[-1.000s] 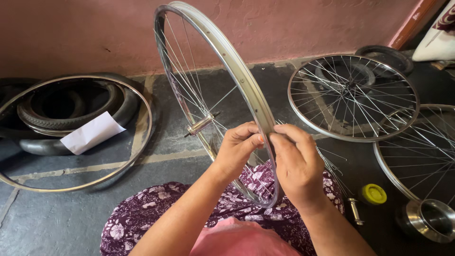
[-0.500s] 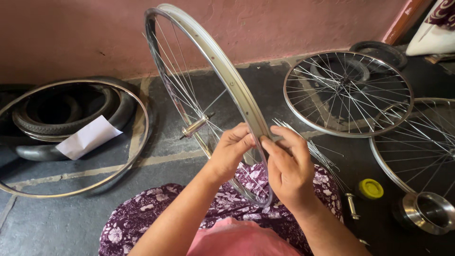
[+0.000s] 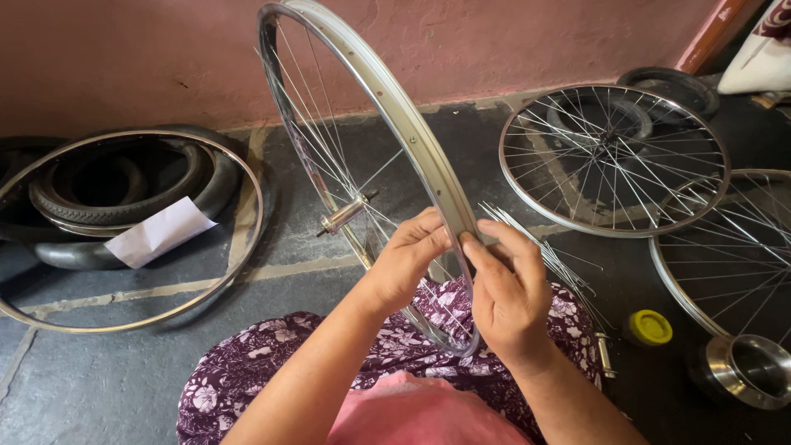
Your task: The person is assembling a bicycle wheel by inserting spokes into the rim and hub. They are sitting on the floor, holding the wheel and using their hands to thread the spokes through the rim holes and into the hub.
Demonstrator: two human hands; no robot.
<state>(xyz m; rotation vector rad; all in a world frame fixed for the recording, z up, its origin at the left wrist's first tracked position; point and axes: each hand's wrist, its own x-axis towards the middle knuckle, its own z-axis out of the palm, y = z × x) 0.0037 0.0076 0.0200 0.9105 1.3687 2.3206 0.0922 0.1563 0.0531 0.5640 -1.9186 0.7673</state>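
The person sits on the floor [image 3: 99, 387] and holds a spoked bicycle wheel [image 3: 371, 107] upright on the lap, so that its rim stands on edge and both sides can be reached. The left hand [image 3: 405, 257] grasps the rim from the left, fingers curled over its inner edge, probably to keep it steady. The right hand [image 3: 507, 292] meets the rim from the other side, fingers pinched together at the same place; whether they hold a small part there is too small to tell. The hub [image 3: 344, 214] points sideways, because the wheel is turned almost edge-on to the camera. A bundle of loose spokes [image 3: 544, 255] lies on the patterned cloth just beside the right hand, near enough to take easily. A yellow cap [image 3: 649, 327] and a shiny metal bowl [image 3: 746, 371] stand near it. Two other spoked wheels [image 3: 614, 156] lie flat to the right; a bare rim [image 3: 132, 231] with tyres [image 3: 115, 185] and white paper [image 3: 161, 232] lies to the left.
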